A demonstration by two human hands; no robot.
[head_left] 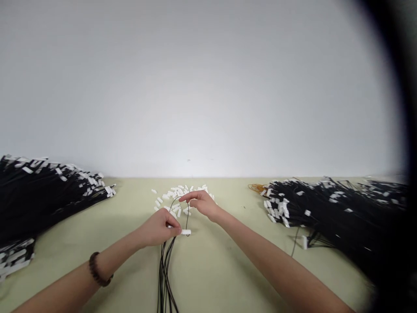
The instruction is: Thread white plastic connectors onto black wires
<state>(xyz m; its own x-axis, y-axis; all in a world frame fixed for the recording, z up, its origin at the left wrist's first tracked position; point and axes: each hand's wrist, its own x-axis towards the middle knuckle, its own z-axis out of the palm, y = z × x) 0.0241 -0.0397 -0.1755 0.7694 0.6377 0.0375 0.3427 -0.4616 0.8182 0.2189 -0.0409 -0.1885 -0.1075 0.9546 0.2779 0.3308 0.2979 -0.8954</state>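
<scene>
My left hand is closed in a pinch on a small white plastic piece, which sticks out to the right past the fingertips. Several thin black wires hang below this hand toward the near edge of the view. One black wire loop arches up from the left hand and comes down at the white piece. Over the top of that loop, my right hand has its index finger stretched out against the wire, the thumb apart from it. What lies inside the left fingers is partly hidden.
Loose white pieces lie scattered behind the hands. A big pile of black wires with white ends is at left, and another wire pile at right. An orange-brown coil sits beside it on the pale green table.
</scene>
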